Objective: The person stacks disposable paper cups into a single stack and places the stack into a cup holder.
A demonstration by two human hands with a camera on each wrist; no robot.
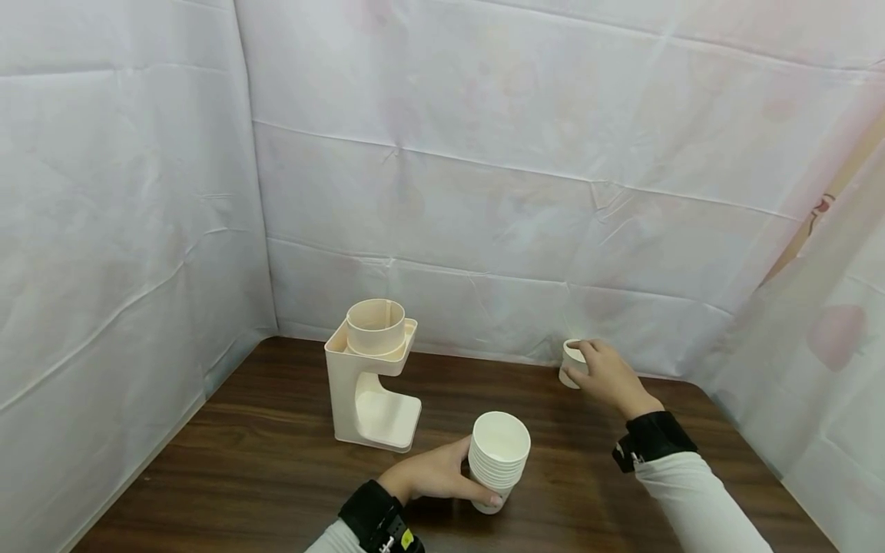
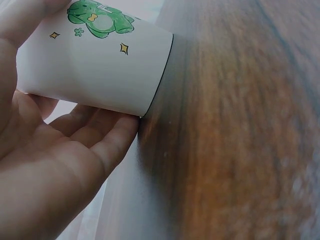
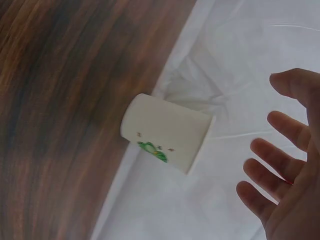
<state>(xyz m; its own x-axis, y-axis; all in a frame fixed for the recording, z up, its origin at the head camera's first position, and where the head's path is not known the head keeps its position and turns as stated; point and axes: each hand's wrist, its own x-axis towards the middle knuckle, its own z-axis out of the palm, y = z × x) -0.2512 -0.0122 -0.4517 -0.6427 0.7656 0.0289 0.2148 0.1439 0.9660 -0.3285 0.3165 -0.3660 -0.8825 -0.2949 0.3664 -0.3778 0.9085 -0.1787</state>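
A stack of white paper cups (image 1: pixel 499 453) stands near the table's front middle, and my left hand (image 1: pixel 445 475) grips it low on its side. In the left wrist view the lowest cup (image 2: pixel 100 65) carries a green cartoon animal and small stars; thumb and fingers curl round it. Toward the back right stands a single paper cup (image 1: pixel 572 365). My right hand (image 1: pixel 607 376) reaches over beside it. The right wrist view has this hand (image 3: pixel 287 160) with its fingers spread, apart from the upright cup (image 3: pixel 167 131), which bears a green print.
A cream-coloured holder (image 1: pixel 346 392) with a round tube (image 1: pixel 376 330) on top and a flat base stands left of the stack. The dark wooden table (image 1: pixel 256 461) meets white cloth walls (image 1: pixel 470 207) at the back and sides.
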